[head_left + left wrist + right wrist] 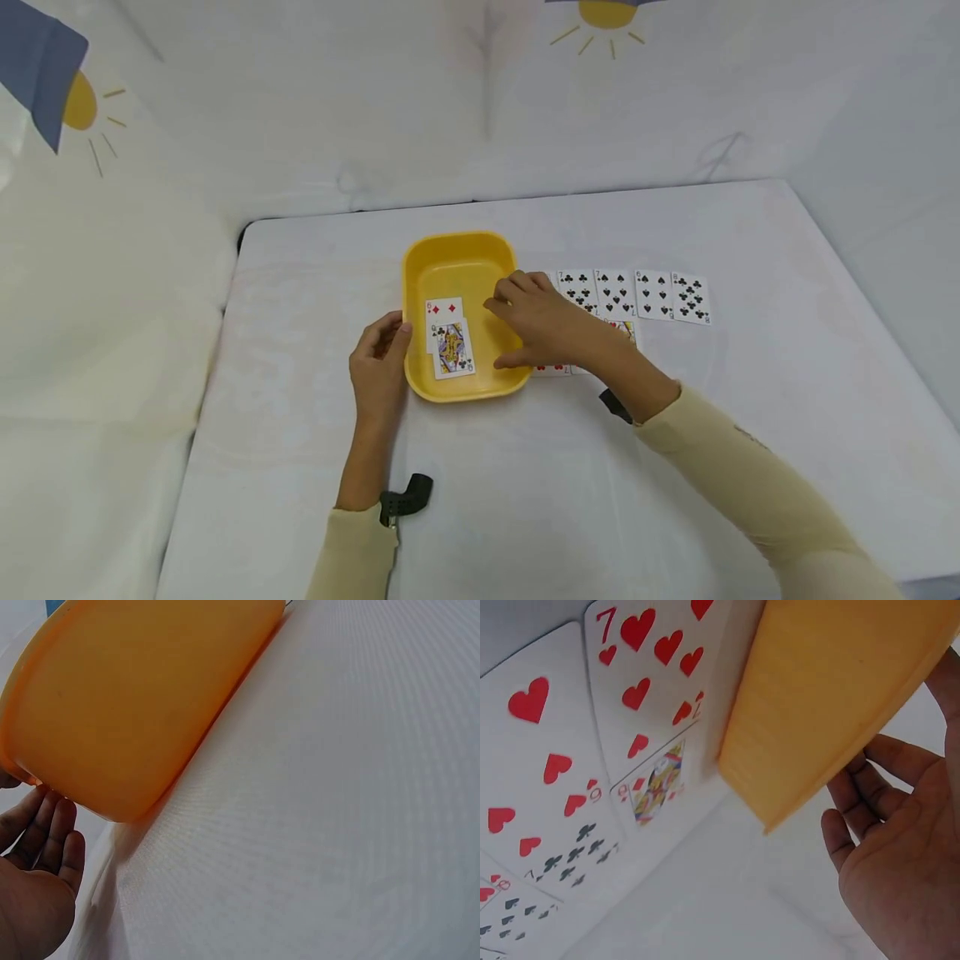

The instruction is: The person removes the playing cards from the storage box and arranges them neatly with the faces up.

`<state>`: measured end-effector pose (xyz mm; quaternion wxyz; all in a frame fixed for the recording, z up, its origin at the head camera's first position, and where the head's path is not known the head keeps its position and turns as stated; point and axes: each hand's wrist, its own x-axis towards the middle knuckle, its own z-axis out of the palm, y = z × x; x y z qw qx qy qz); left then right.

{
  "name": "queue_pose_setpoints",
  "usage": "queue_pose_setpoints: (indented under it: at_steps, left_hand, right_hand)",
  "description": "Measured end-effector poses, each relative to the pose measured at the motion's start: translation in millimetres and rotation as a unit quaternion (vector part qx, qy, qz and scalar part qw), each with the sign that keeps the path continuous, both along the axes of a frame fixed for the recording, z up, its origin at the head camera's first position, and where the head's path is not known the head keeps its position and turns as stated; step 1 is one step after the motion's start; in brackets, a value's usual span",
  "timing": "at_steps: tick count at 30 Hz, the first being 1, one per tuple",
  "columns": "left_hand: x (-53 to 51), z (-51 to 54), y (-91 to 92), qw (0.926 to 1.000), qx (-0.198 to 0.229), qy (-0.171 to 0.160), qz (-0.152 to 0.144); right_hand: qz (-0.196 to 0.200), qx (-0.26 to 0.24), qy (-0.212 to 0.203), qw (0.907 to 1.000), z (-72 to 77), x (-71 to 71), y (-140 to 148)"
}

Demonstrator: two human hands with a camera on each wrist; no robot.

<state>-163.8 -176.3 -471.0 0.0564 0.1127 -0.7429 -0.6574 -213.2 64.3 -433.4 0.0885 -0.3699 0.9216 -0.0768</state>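
Note:
A yellow plastic tray (480, 287) stands on the white table, holding a six of diamonds (444, 309) partly covered by a queen of clubs (453, 348). At the tray's left rim, my left hand (378, 367) grips the edge between thumb and fingers; its fingers lie against the outside in the left wrist view. My right hand (543, 321) reaches over the right rim with fingers and thumb spread apart, and no card shows in it. Beside the tray, the right wrist view shows a seven of hearts (636, 694) and a queen of diamonds (660, 784).
Face-up cards run in two rows right of the tray, including a seven of spades (615, 292), a six of spades (654, 294) and an eight of clubs (691, 298). The right hand and forearm hide part of them. White cloth walls (420, 125) border the table.

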Motion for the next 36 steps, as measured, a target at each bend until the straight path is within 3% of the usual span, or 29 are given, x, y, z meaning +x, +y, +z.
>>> queue_pose_setpoints:
  at_steps: [14, 28, 36]
  left_hand:
    - [-0.9, -1.0, 2.1, 0.9999, 0.008, 0.009, 0.000]
    - [0.5, -0.2, 5.5, 0.9998, 0.018, 0.005, -0.007]
    - [0.6, 0.3, 5.6, 0.9999, 0.016, 0.001, -0.004]
  right_hand:
    - [0.026, 0.057, 0.031, 0.9975, -18.7, -6.4, -32.8]
    - [-0.002, 0.083, 0.011, 0.9965, -29.5, -10.6, -46.8]
    - [0.001, 0.086, 0.020, 0.9961, -30.3, -10.8, -47.2]
